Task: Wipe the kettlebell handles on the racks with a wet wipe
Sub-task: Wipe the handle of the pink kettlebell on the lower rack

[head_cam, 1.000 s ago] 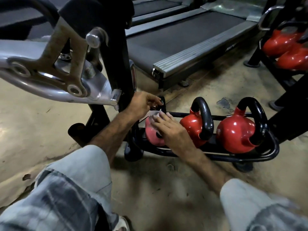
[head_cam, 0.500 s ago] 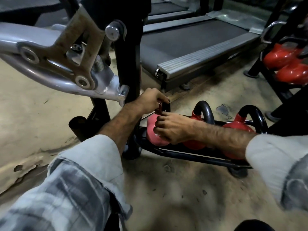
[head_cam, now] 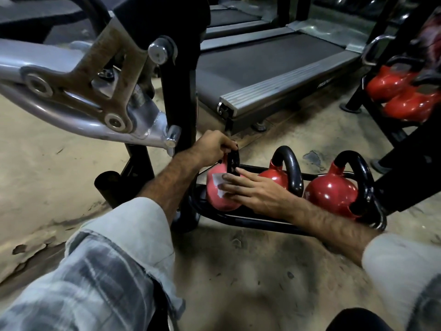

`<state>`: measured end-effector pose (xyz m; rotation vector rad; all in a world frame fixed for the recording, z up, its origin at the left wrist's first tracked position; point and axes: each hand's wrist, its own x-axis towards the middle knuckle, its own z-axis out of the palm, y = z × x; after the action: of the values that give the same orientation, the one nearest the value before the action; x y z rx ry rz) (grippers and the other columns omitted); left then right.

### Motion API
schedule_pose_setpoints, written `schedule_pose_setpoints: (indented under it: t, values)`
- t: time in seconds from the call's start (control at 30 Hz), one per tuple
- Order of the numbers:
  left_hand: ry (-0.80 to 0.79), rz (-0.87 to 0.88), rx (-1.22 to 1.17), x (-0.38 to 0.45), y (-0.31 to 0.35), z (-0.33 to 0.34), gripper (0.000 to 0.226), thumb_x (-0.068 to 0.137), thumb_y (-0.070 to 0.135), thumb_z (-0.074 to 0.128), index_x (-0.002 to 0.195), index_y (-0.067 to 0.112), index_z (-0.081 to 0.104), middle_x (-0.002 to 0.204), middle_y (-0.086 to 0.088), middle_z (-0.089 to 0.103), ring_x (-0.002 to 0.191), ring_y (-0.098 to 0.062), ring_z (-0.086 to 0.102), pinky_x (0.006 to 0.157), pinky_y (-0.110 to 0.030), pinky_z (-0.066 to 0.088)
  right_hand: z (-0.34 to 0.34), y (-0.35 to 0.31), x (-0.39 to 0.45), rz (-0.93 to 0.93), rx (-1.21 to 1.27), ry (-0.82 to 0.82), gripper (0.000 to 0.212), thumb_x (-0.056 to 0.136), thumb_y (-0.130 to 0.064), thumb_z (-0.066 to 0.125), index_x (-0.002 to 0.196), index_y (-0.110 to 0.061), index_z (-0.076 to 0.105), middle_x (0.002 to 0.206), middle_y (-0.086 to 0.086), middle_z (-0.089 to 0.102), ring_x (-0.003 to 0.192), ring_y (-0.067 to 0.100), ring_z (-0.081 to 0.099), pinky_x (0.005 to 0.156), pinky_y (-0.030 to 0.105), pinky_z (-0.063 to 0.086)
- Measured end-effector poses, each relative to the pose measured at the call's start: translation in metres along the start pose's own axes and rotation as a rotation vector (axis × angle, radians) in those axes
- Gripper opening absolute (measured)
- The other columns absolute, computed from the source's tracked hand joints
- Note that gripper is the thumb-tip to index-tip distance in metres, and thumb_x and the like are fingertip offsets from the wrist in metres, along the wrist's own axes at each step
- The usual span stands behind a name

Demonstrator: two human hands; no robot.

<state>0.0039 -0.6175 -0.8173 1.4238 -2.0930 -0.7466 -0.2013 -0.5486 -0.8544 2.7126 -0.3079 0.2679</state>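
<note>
Three red kettlebells with black handles sit in a low black floor rack (head_cam: 250,220). My left hand (head_cam: 212,145) grips the top of the black handle (head_cam: 232,161) of the leftmost kettlebell (head_cam: 219,199). My right hand (head_cam: 253,191) lies flat against that bell's side, fingers extended, pressing a white wet wipe (head_cam: 219,186) onto the red body just below the handle. The middle kettlebell (head_cam: 276,176) and the right kettlebell (head_cam: 331,194) stand untouched to the right.
A silver machine arm (head_cam: 78,99) and black upright post (head_cam: 181,91) hang close over my left arm. A treadmill (head_cam: 269,75) lies behind the rack. More red kettlebells (head_cam: 401,91) sit on a second rack at the right. The floor is worn concrete.
My right hand has opened flat and slid down, exposing the white wipe on the bell's side. My left hand keeps its hold on the handle. The view has tilted slightly.
</note>
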Motion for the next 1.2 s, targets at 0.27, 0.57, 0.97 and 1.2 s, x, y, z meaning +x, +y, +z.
schedule_pose_setpoints:
  t: [0.27, 0.57, 0.97, 1.2]
  values:
    - [0.039, 0.053, 0.055, -0.002, 0.002, 0.002, 0.023, 0.087, -0.001, 0.06, 0.107, 0.003, 0.07, 0.117, -0.009, 0.067, 0.11, -0.015, 0.062, 0.096, -0.022, 0.046, 0.014, -0.094, 0.057, 1.296, 0.759, 0.653, 0.047, 0.097, -0.016, 0.057, 0.142, -0.017, 0.047, 0.143, 0.005, 0.05, 0.134, 0.003, 0.043, 0.106, 0.024, 0.043]
    - [0.008, 0.037, 0.089, -0.004, 0.006, -0.001, 0.031, 0.086, -0.007, 0.054, 0.108, 0.007, 0.07, 0.119, -0.008, 0.066, 0.116, -0.016, 0.058, 0.1, -0.032, 0.046, 0.01, -0.013, 0.065, 1.785, 1.875, 0.634, 0.035, 0.096, -0.03, 0.047, 0.1, -0.005, 0.071, 0.085, 0.007, 0.073, 0.083, 0.023, 0.069, 0.076, 0.03, 0.053]
    - [0.011, 0.048, 0.132, -0.01, 0.01, -0.005, 0.031, 0.086, -0.002, 0.058, 0.112, 0.012, 0.069, 0.119, -0.005, 0.066, 0.115, -0.012, 0.058, 0.098, -0.023, 0.046, 0.007, -0.002, 0.061, 1.696, 2.061, 0.571, 0.036, 0.101, -0.03, 0.044, 0.109, -0.005, 0.069, 0.097, 0.009, 0.073, 0.083, 0.017, 0.068, 0.084, 0.031, 0.054]
    - [0.019, 0.059, 0.117, -0.013, 0.011, -0.006, 0.03, 0.085, -0.004, 0.056, 0.108, 0.011, 0.071, 0.111, -0.007, 0.07, 0.103, -0.011, 0.062, 0.092, -0.035, 0.052, 0.015, 0.0, 0.056, 1.713, 1.991, 0.505, 0.037, 0.098, -0.032, 0.049, 0.109, -0.004, 0.07, 0.102, 0.011, 0.074, 0.091, 0.021, 0.07, 0.089, 0.034, 0.053]
